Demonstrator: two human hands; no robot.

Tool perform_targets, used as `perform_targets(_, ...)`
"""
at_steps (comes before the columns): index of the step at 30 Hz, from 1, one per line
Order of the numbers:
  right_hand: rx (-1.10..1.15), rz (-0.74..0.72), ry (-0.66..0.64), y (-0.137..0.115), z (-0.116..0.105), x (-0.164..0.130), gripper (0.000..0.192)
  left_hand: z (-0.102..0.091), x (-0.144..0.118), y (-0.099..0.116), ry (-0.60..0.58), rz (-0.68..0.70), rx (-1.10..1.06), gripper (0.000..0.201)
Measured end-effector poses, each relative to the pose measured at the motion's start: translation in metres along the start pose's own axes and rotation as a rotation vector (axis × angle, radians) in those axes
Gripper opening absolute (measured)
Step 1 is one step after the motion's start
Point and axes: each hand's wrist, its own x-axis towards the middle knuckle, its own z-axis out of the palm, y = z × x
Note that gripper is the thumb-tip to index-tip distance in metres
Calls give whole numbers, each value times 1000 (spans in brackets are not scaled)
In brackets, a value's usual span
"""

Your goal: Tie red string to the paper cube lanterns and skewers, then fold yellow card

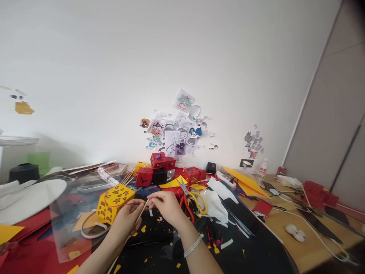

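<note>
Left hand point(125, 220) gripping thin wooden stick point(141, 214), right hand point(167, 205) pinching red string point(125, 204) at its tip, mid-surface. String running to finished-looking yellow lantern point(114, 201) just left; tying looks unfinished. Scissors point(189, 199) beside, red boxes point(159, 169) along far edge.

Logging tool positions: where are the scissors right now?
In the head view, the scissors lie on the table just right of the right hand, beside white paper scraps.
</note>
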Motion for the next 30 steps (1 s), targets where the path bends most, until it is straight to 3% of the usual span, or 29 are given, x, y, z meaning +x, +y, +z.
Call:
perform_targets(6, -547, -394, 35, -4, -3, -5, 32, -7, -3, 6, 1, 159, 347, 40)
perform_targets(10, -778, -493, 83, -1, -1, -6, 26, -5, -11, 11, -6, 145, 446, 36)
perform_targets(16, -569, -564, -39, -3, 2, -6, 18, 3, -20, 14, -103, 96, 448, 28)
perform_targets(23, -295, -322, -180, -6, 2, -7, 10, 3, -22, 13, -313, -31, 276, 40)
perform_targets(27, -254, -333, -183, -9, -2, -8, 10, 0, -20, 8, -349, -76, 212, 46)
perform_targets(30, -220, -339, -265, -10, -2, -9, 10, -2, -18, 3, -393, -103, 189, 47)
